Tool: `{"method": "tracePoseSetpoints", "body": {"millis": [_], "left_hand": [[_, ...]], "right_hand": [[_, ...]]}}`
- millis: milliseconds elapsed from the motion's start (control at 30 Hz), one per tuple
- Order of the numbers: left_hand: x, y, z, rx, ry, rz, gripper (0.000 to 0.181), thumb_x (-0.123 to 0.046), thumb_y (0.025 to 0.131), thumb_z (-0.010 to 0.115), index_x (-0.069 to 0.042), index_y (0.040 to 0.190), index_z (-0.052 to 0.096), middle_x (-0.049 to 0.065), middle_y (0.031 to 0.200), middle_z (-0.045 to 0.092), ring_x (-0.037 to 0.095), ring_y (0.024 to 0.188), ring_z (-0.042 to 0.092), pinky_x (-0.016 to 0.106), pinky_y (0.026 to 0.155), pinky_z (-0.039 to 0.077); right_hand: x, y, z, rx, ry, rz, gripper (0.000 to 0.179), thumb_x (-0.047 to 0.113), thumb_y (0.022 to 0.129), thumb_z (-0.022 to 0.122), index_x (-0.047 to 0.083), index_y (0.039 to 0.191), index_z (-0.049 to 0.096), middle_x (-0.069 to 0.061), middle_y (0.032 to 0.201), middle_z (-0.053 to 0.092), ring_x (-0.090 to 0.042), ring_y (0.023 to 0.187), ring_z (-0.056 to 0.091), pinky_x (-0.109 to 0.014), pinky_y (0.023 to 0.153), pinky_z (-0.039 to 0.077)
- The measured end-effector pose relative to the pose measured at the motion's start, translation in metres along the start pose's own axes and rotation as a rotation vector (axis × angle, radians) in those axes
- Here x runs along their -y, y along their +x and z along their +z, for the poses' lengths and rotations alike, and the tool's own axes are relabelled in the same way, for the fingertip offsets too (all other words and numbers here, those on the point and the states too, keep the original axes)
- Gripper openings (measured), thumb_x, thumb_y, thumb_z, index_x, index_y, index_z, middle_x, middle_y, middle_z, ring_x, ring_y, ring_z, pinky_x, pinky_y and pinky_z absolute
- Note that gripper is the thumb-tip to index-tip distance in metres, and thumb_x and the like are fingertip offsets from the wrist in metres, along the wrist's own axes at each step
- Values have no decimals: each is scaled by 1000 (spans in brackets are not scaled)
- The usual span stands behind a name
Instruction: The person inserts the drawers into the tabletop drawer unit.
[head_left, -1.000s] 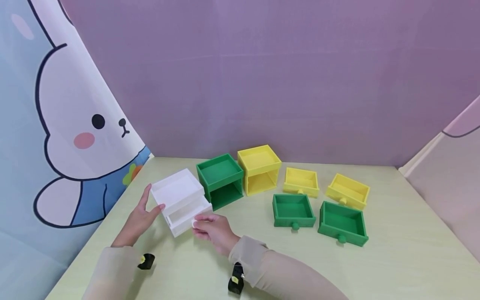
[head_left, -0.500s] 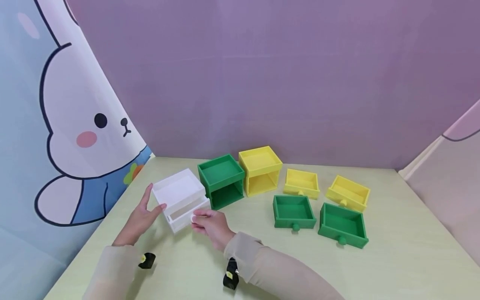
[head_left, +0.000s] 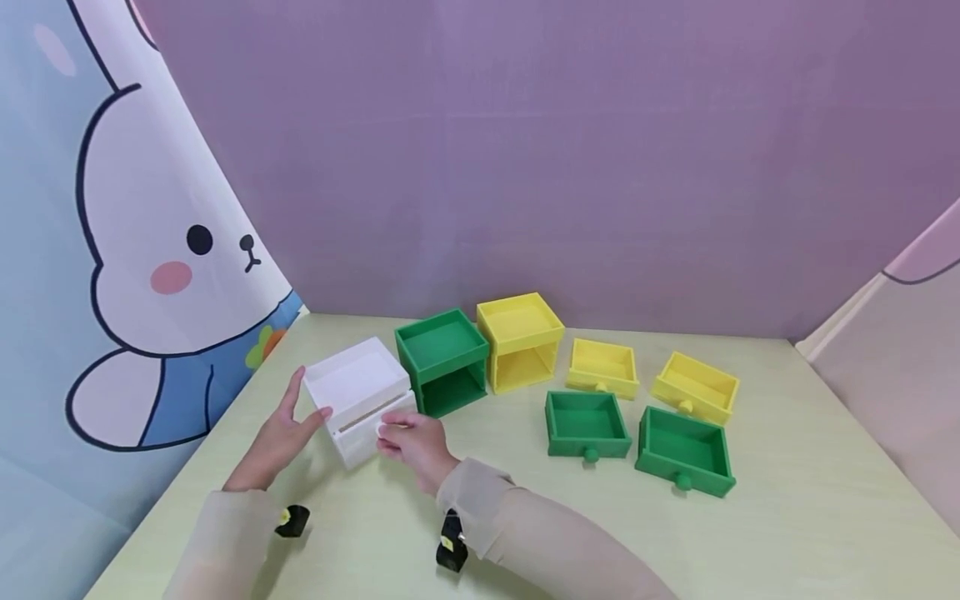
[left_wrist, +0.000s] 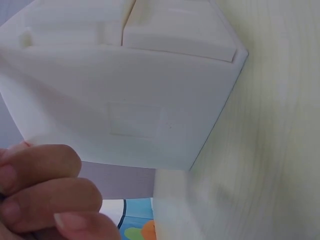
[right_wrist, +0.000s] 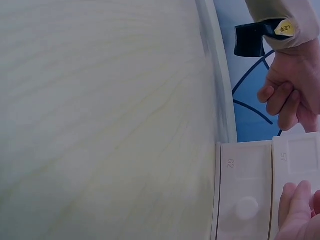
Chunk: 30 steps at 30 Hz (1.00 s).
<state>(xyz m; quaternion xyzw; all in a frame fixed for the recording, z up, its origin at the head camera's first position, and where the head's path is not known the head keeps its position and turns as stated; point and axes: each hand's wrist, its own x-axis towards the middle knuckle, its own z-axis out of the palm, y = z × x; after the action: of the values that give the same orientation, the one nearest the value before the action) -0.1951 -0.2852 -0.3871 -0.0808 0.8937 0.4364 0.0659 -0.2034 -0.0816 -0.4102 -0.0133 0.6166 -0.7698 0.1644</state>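
Observation:
A white toy cabinet (head_left: 356, 379) stands at the left of the table. My left hand (head_left: 277, 437) grips it at the near left side, thumb on the top's front edge. In the left wrist view that hand's fingers (left_wrist: 55, 195) curl beside the cabinet's side wall (left_wrist: 135, 110). My right hand (head_left: 417, 450) pinches the front of the upper white drawer (head_left: 360, 442), its knob hidden by the fingers; a narrow gap shows behind the drawer front. Below it, in the right wrist view, the lower white drawer (right_wrist: 240, 175), marked 62 and with a round knob, sits in the cabinet.
A green cabinet (head_left: 441, 346) and a yellow cabinet (head_left: 521, 319), both without drawers, stand to the right of the white one. Two yellow drawers (head_left: 602, 362) and two green drawers (head_left: 587, 421) lie farther right on the table. A purple curtain (head_left: 525, 167) hangs behind.
The upper white drawer has slid back into the white cabinet, the gap behind its front narrowing. My right hand has moved left and forward with it; the left hand keeps its place.

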Motion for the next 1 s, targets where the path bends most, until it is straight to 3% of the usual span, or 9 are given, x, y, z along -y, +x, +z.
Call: {"method": "tracePoseSetpoints", "body": {"millis": [667, 867, 1000], "left_hand": [[-4, -1, -7, 40, 98, -19, 94, -56, 95, 46, -23, 149, -23, 33, 153, 0, 59, 133, 12, 71, 98, 22], [-5, -2, -9, 45, 108, -12, 96, -59, 93, 47, -23, 149, -22, 33, 153, 0, 59, 133, 11, 72, 96, 23], [-2, -3, -10, 39, 121, -6, 96, -59, 93, 47, -22, 150, -20, 34, 153, 2, 60, 132, 12, 72, 96, 24]], "right_hand": [[3, 6, 7, -71, -49, 31, 16, 2, 87, 68, -3, 102, 69, -8, 84, 68, -16, 73, 67, -33, 73, 56], [5, 8, 0, -18, -66, 41, 20, 6, 88, 68, -3, 106, 67, -11, 86, 69, -15, 72, 67, -33, 73, 56], [9, 4, -15, 38, -93, 69, 23, 9, 89, 68, -3, 109, 66, -15, 90, 69, -15, 72, 67, -32, 73, 56]]}}
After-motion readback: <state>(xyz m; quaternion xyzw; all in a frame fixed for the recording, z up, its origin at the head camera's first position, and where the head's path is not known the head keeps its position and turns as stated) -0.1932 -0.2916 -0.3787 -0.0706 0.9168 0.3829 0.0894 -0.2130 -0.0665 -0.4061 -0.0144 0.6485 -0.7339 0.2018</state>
